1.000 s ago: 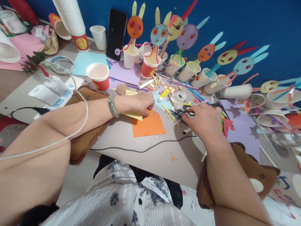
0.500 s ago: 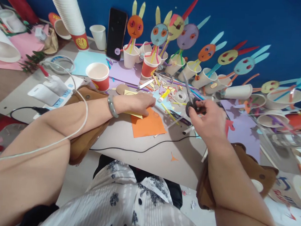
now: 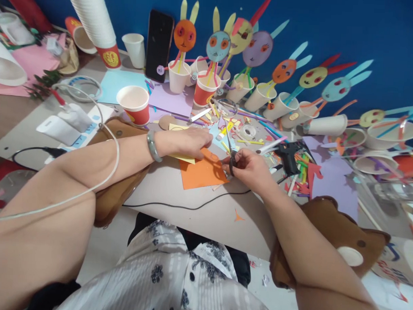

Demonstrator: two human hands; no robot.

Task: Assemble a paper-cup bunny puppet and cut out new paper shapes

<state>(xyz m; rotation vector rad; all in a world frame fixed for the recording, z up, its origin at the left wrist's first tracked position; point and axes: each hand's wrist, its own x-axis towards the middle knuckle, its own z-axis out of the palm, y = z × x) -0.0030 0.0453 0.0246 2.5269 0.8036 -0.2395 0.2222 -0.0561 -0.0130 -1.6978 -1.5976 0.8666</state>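
Observation:
My left hand (image 3: 192, 142), with a grey-green bangle at the wrist, has its fingers closed on the upper edge of an orange sheet of paper (image 3: 202, 174). Under that hand a yellow paper (image 3: 188, 159) shows in part. Black-handled scissors (image 3: 232, 159) are held in my right hand (image 3: 250, 168), just right of the orange sheet. Their blades point up and away from me. Close beyond lie a yellow glue stick or marker (image 3: 225, 131), a roll of clear tape (image 3: 248, 132) and paper scraps.
Paper cups with rabbit-faced figures (image 3: 185, 36) line the blue wall. A red cup (image 3: 133, 106), a cup stack (image 3: 96, 22), a phone (image 3: 159, 45) and a power strip (image 3: 83, 131) stand left. A black glue gun (image 3: 288, 158) lies right. A black cable (image 3: 191, 208) crosses the table.
My right hand has moved left and toward me with the scissors, bringing them beside the orange sheet. The glue gun has come into view. My left hand has barely moved.

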